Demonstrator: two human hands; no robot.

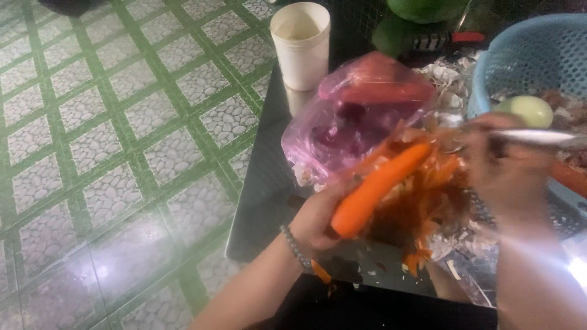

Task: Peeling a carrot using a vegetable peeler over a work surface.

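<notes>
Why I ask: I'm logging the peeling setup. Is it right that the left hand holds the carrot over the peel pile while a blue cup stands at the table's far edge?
Not quite: the cup is white, not blue; the blue thing is the basket. The head view shows it. The left hand does hold the carrot over the peel pile.

The carrot [379,186] looks smooth and moist, bright orange, with a faint sheen; the peelings [428,208] beside it are thin, limp and ragged. The tool [538,137] in the right hand [510,174] is bare metal, shiny and reflective. The bag [354,116] is thin pink plastic, translucent, crinkled and glossy. The cup [301,46] is matt white, plastic or paper. The basket [520,61] is blue perforated plastic. The bench [269,183] is dark and glossy. The floor [110,134] is pebble-patterned tile, slightly shiny
</notes>
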